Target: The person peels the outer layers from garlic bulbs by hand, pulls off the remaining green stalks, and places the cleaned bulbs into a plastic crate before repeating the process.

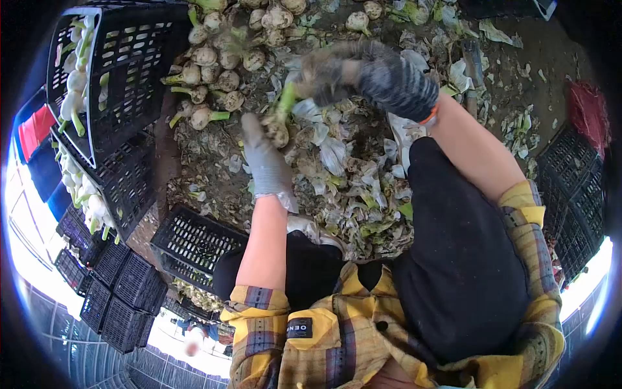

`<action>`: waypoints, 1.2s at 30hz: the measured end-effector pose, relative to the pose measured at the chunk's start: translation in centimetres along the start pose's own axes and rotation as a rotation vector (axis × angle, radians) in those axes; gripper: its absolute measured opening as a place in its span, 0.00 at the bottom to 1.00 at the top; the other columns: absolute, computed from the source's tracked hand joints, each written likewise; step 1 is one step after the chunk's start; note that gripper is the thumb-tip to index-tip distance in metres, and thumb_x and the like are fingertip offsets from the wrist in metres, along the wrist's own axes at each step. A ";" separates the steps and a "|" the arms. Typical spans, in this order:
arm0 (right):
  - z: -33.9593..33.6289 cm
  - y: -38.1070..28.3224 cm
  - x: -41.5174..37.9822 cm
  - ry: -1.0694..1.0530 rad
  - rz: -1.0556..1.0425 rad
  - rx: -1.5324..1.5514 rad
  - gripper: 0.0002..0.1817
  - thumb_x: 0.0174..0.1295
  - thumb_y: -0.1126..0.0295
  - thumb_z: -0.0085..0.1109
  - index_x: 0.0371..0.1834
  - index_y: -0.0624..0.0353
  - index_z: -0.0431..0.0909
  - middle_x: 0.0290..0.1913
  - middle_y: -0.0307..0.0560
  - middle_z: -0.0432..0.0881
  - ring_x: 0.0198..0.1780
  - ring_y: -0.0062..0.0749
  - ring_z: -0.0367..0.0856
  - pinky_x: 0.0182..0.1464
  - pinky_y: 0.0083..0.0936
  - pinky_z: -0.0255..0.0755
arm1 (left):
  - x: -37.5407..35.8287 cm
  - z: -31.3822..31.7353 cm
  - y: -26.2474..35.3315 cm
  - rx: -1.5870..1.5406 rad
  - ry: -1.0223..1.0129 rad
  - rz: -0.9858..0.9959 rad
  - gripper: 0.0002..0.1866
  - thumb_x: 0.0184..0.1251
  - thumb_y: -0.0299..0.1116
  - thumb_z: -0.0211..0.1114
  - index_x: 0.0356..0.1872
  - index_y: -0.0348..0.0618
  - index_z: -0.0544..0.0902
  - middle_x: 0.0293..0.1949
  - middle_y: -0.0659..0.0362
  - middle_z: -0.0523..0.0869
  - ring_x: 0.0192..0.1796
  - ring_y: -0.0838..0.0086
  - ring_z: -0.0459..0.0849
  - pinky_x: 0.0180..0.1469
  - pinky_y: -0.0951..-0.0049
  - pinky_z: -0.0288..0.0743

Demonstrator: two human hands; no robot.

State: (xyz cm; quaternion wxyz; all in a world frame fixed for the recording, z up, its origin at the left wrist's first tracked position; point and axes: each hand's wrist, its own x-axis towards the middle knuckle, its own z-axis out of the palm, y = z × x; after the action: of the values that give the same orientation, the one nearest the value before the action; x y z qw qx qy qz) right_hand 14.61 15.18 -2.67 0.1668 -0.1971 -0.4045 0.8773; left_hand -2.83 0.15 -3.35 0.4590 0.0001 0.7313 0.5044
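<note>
My left hand (262, 162), in a grey glove, is closed around a garlic bulb (277, 133) with roots and soil on it. Its green stem (287, 98) points up toward my right hand (363, 74), which wears a dark striped glove. Motion smears the right fingers, so whether they grip the stem or anything else cannot be made out. To the left of the hands lies a pile of soiled garlic bulbs (206, 76) with short green stems. Papery peeled skins (334, 155) and leaf scraps cover the ground under both hands.
At the left stands a tilted black crate (133, 58) with cleaned white garlic (76, 81) beside it. Another black crate (194, 236) is near my left knee. Stacked crates (123, 295) stand farther back. More crates (570, 188) and a red mesh bag (588, 117) are at the right.
</note>
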 end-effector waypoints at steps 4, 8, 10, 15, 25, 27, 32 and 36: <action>-0.9 4.6 0.2 -0.165 0.181 -1.172 0.22 0.59 0.59 0.55 0.52 0.61 0.73 0.37 0.53 0.80 0.35 0.32 0.80 0.43 0.25 0.74 | 0.2 -0.2 0.2 0.031 0.085 -0.036 0.30 0.65 0.58 0.46 0.52 0.39 0.70 0.44 0.56 0.78 0.42 0.71 0.78 0.44 0.72 0.73; 0.6 6.8 0.5 0.159 -0.031 -0.934 0.18 0.56 0.58 0.54 0.44 0.58 0.77 0.31 0.52 0.81 0.28 0.41 0.80 0.37 0.34 0.74 | -0.9 1.0 0.4 0.163 0.150 0.122 0.28 0.68 0.53 0.44 0.55 0.39 0.70 0.47 0.56 0.76 0.46 0.72 0.76 0.47 0.72 0.72; 1.4 5.7 1.3 0.022 0.230 -0.760 0.19 0.56 0.55 0.55 0.45 0.56 0.77 0.33 0.52 0.81 0.30 0.39 0.80 0.37 0.30 0.74 | -1.2 1.7 0.7 0.081 0.036 0.214 0.27 0.68 0.51 0.46 0.57 0.38 0.68 0.50 0.56 0.74 0.50 0.73 0.72 0.56 0.74 0.62; 3.7 5.1 1.1 0.133 0.457 -0.337 0.23 0.59 0.48 0.52 0.47 0.55 0.77 0.31 0.47 0.82 0.29 0.33 0.79 0.36 0.25 0.73 | -1.6 1.5 0.3 0.054 -0.081 0.252 0.19 0.69 0.41 0.48 0.55 0.39 0.68 0.53 0.55 0.73 0.55 0.72 0.69 0.62 0.74 0.58; 3.4 5.3 0.5 0.097 0.124 -0.800 0.20 0.59 0.54 0.52 0.42 0.60 0.78 0.33 0.59 0.80 0.36 0.48 0.79 0.39 0.35 0.72 | -1.6 1.6 -0.6 0.046 -0.043 0.305 0.19 0.65 0.41 0.49 0.52 0.40 0.70 0.50 0.56 0.75 0.51 0.73 0.72 0.56 0.73 0.64; 3.6 5.5 0.6 0.155 0.147 -0.821 0.19 0.58 0.55 0.52 0.42 0.60 0.77 0.34 0.60 0.80 0.37 0.49 0.78 0.40 0.36 0.71 | -2.0 1.8 0.2 0.109 -0.063 0.231 0.19 0.65 0.40 0.49 0.51 0.39 0.69 0.50 0.56 0.75 0.53 0.72 0.72 0.59 0.72 0.62; 4.0 5.0 0.0 0.188 0.196 -0.753 0.19 0.57 0.58 0.51 0.42 0.62 0.77 0.34 0.63 0.79 0.38 0.53 0.77 0.42 0.37 0.71 | -2.6 2.7 1.9 -0.032 -0.040 -0.177 0.29 0.67 0.55 0.40 0.50 0.37 0.71 0.45 0.58 0.76 0.43 0.75 0.75 0.48 0.75 0.69; 3.8 6.1 0.1 0.288 0.162 -0.721 0.17 0.58 0.61 0.52 0.39 0.65 0.77 0.27 0.61 0.77 0.29 0.46 0.76 0.35 0.35 0.70 | -2.5 1.5 0.9 0.012 -0.200 -0.141 0.28 0.61 0.56 0.53 0.55 0.47 0.68 0.48 0.58 0.76 0.41 0.73 0.77 0.39 0.69 0.73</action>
State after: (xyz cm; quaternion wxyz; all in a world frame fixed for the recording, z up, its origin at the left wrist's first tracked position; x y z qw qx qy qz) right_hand 11.88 9.02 -5.14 0.0720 -0.3954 -0.6423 0.6526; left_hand -0.79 0.52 -1.12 0.5639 0.0016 0.6833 0.4638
